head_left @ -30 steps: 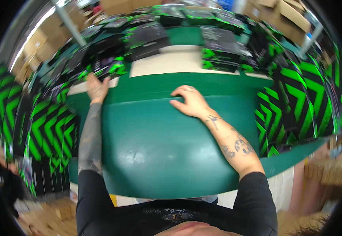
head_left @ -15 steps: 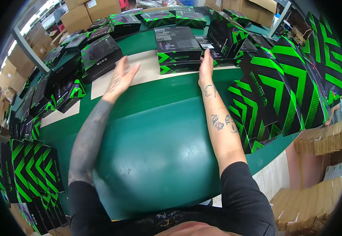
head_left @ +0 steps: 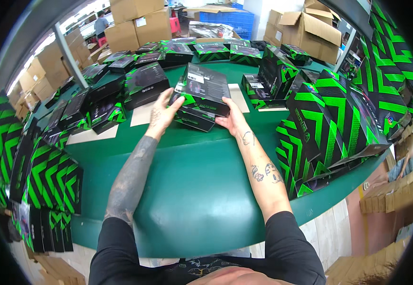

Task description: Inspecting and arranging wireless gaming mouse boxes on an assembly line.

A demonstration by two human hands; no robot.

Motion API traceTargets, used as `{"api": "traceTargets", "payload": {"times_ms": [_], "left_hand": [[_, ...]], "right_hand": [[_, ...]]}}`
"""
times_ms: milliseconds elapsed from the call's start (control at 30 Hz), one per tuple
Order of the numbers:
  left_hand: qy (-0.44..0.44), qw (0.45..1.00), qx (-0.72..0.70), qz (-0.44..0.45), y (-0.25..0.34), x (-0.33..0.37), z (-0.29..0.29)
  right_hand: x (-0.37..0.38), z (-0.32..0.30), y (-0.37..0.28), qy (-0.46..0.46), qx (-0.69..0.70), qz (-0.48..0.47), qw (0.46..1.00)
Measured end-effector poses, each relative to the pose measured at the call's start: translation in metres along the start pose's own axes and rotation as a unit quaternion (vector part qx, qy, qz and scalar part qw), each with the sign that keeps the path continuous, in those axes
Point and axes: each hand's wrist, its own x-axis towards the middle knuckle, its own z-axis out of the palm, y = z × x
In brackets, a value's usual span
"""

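Observation:
Two flat black cardboard boxes with green trim sit one upon the other in front of me, turned at an angle. My left hand (head_left: 164, 113) grips the left side of the upper box (head_left: 204, 86), thumb along its near edge. At the right end, my right hand (head_left: 233, 118) presses against the pair, fingers reaching to the lower box (head_left: 195, 120). Whether the lower box touches the table cannot be made out. Beneath and behind them lies a beige sheet (head_left: 238, 97) on the green table (head_left: 192, 185).
Similar boxes line the far side and left of the table, including a black box (head_left: 145, 84) beside my left hand. An upright box (head_left: 277, 69) stands right of the pair. Tall leaning stacks (head_left: 330, 123) crowd the right. Brown cartons (head_left: 306, 35) and a blue crate (head_left: 228, 21) are behind.
The two stacked boxes have shifted left and turned. My left hand, open and apart before, has closed on their left side; my right hand has moved left with them. The view has tilted upward.

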Motion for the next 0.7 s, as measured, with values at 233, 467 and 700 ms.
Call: {"api": "traceTargets", "payload": {"times_ms": [233,467,700], "left_hand": [[0.205,0.97,0.082,0.104,0.052,-0.091,-0.134],[-0.145,0.801,0.406,0.416,0.13,-0.255,-0.138],[0.068,0.874,0.479,0.04,0.134,-0.322,-0.18]], "right_hand": [[-0.08,0.017,-0.013,0.06,-0.176,-0.114,0.976],[-0.256,0.039,-0.018,-0.178,-0.633,-0.479,0.582],[-0.236,0.01,-0.001,0.023,-0.65,-0.312,0.693]]}}
